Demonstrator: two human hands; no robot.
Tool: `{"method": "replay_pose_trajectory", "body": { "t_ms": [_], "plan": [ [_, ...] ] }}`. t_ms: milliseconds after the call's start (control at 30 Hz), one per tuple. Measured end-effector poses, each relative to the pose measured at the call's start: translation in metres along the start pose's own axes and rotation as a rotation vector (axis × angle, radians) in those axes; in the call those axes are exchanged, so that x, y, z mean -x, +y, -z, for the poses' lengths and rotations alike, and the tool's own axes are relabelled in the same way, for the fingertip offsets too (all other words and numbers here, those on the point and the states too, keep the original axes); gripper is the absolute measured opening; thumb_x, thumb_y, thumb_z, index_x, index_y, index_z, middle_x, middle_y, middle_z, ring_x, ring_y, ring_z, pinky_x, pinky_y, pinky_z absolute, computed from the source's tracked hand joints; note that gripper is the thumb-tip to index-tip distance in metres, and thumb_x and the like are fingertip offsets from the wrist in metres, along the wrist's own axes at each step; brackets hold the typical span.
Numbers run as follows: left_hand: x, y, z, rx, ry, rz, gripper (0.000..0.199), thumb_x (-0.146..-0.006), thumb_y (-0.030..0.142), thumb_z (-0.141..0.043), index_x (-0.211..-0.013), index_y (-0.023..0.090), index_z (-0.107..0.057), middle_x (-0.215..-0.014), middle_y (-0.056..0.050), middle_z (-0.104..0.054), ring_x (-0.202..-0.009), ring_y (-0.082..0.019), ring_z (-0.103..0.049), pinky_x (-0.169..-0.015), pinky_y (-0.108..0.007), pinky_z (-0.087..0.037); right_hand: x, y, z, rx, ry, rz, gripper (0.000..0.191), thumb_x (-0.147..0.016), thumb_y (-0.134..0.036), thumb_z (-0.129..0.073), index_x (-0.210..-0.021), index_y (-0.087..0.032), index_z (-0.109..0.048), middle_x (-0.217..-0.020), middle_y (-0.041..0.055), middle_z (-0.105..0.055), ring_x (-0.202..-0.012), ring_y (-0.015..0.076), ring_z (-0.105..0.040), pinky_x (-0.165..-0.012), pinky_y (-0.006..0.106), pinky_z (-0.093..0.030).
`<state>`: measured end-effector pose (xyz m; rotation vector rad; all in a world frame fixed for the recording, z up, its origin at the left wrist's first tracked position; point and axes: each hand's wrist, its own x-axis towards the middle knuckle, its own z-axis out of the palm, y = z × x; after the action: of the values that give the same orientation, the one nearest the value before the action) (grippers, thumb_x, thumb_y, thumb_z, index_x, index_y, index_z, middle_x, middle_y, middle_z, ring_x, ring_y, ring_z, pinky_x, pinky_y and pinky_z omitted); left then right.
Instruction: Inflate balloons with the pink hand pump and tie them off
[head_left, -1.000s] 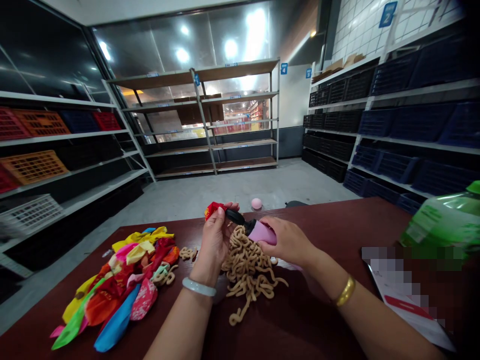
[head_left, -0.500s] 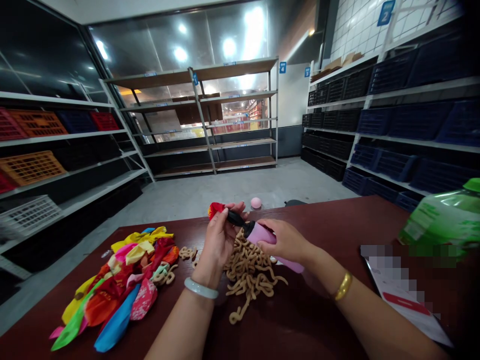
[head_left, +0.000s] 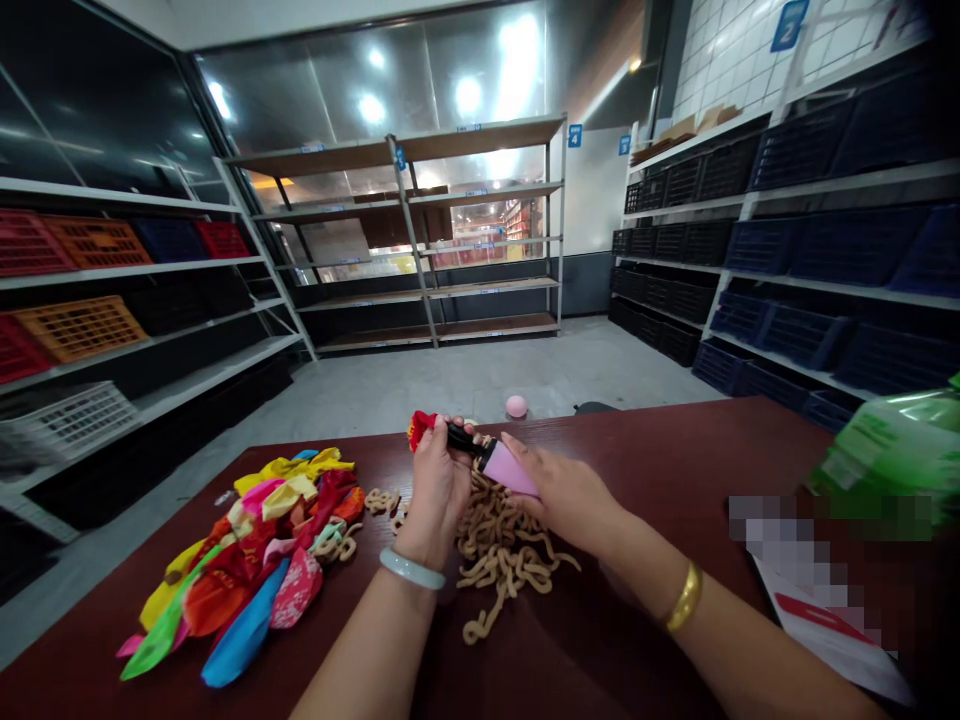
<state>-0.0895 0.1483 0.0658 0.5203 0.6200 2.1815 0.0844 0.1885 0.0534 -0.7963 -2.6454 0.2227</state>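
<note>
A pink hand pump [head_left: 506, 470] with a black nozzle [head_left: 465, 438] is held between my two hands above the table. My right hand [head_left: 559, 490] is closed around its pink body, covering the rear end. My left hand [head_left: 442, 470] pinches a red balloon [head_left: 421, 430] at the nozzle's tip; the balloon is limp, with yellow print. Below the pump lies a heap of tan, worm-like strands [head_left: 502, 560]. Left of my left wrist is a pile of flat, colourful balloons [head_left: 240, 580], some long, some printed, with a few tan strands [head_left: 337, 545] beside it.
The dark red table [head_left: 645, 620] carries a green-labelled jug [head_left: 877, 450] and a flat, partly blurred item [head_left: 825, 610] at right. A pink ball-like object [head_left: 516, 406] shows beyond the far edge. Shelves with crates [head_left: 810, 340] stand on both sides; a metal rack [head_left: 487, 285] stands behind.
My right hand has moved forward along the pump toward my left hand. The pink end that stuck out behind it is no longer visible. The view has shifted slightly.
</note>
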Motion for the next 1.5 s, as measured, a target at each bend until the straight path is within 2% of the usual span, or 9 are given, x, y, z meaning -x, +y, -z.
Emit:
{"method": "replay_pose_trajectory", "body": {
  "t_ms": [100,267,367,600,800,900,1033,1333,1500],
  "plan": [
    [-0.014,0.019,0.011,0.024,0.088,-0.070,0.011,-0.087,0.020,-0.059,-0.079,0.016,-0.053,-0.075,-0.002,-0.057,-0.067,-0.015,-0.058,-0.060,-0.029,-0.048,0.000,0.003,0.000,0.070,0.013,0.038,0.067,-0.092,-0.043,-0.050,-0.151,-0.024,-0.025,-0.119,0.0133,-0.063,-0.098,0.0284,-0.064,-0.075,0.038,-0.047],
    [-0.033,0.058,0.030,0.071,0.140,-0.185,0.012,-0.090,0.019,-0.054,-0.079,0.015,-0.053,-0.072,-0.002,-0.056,-0.064,-0.014,-0.057,-0.058,-0.027,-0.046,-0.002,0.019,0.006,0.108,0.001,0.090,0.066,-0.089,-0.048,-0.052,-0.148,-0.027,-0.033,-0.111,0.0098,-0.066,-0.094,0.0266,-0.065,-0.074,0.035,-0.046],
    [-0.039,0.066,0.037,0.064,0.155,-0.232,0.009,-0.089,0.021,-0.057,-0.083,0.015,-0.055,-0.072,-0.001,-0.056,-0.063,-0.013,-0.057,-0.057,-0.026,-0.045,-0.002,0.023,0.006,0.130,-0.001,0.090,0.067,-0.086,-0.046,-0.056,-0.147,-0.028,-0.035,-0.109,0.0087,-0.067,-0.093,0.0267,-0.065,-0.072,0.035,-0.045],
    [-0.031,0.031,0.027,0.033,0.159,-0.208,0.015,-0.080,0.019,-0.064,-0.078,0.017,-0.050,-0.070,0.001,-0.057,-0.062,-0.012,-0.059,-0.059,-0.026,-0.046,-0.004,0.021,0.000,0.269,-0.010,-0.082,0.057,-0.082,-0.048,-0.061,-0.130,-0.022,-0.048,-0.100,0.0109,-0.069,-0.083,0.0263,-0.067,-0.064,0.032,-0.042],
    [0.010,-0.017,-0.007,0.001,0.094,-0.065,0.017,-0.082,0.026,-0.064,-0.087,0.018,-0.049,-0.082,-0.003,-0.063,-0.077,-0.018,-0.066,-0.078,-0.041,-0.053,-0.004,0.007,0.002,0.277,0.023,-0.162,0.037,-0.081,-0.038,-0.062,-0.111,-0.019,-0.051,-0.094,0.0090,-0.069,-0.081,0.0249,-0.067,-0.062,0.031,-0.041],
    [0.027,-0.027,-0.019,-0.008,0.033,-0.048,0.018,-0.083,0.028,-0.064,-0.085,0.018,-0.050,-0.076,0.001,-0.058,-0.068,-0.013,-0.061,-0.077,-0.038,-0.053,-0.002,-0.002,0.004,0.280,0.083,-0.179,0.028,-0.079,-0.032,-0.063,-0.100,-0.020,-0.051,-0.090,0.0078,-0.068,-0.079,0.0241,-0.066,-0.060,0.030,-0.039],
    [0.026,-0.017,-0.021,-0.047,0.063,-0.130,0.018,-0.082,0.025,-0.065,-0.084,0.018,-0.048,-0.077,0.000,-0.057,-0.066,-0.011,-0.058,-0.068,-0.028,-0.050,-0.002,-0.006,0.005,0.258,0.109,-0.155,0.029,-0.079,-0.035,-0.063,-0.100,-0.021,-0.050,-0.090,0.0073,-0.068,-0.076,0.0232,-0.066,-0.058,0.029,-0.037],
    [-0.023,0.047,0.015,-0.074,0.187,-0.340,0.018,-0.083,0.027,-0.060,-0.080,0.019,-0.045,-0.069,0.002,-0.052,-0.059,-0.012,-0.053,-0.056,-0.026,-0.044,-0.007,0.020,0.008,0.278,0.054,-0.112,0.030,-0.076,-0.034,-0.063,-0.102,-0.021,-0.053,-0.089,0.0064,-0.069,-0.075,0.0240,-0.066,-0.057,0.029,-0.037],
    [-0.014,0.032,0.007,-0.073,0.225,-0.353,0.016,-0.083,0.027,-0.058,-0.080,0.019,-0.045,-0.067,0.003,-0.051,-0.058,-0.011,-0.053,-0.056,-0.025,-0.043,-0.005,0.015,0.014,0.286,0.018,-0.124,0.032,-0.075,-0.032,-0.061,-0.104,-0.020,-0.054,-0.092,0.0089,-0.068,-0.078,0.0251,-0.067,-0.061,0.030,-0.040]
  ]
}}
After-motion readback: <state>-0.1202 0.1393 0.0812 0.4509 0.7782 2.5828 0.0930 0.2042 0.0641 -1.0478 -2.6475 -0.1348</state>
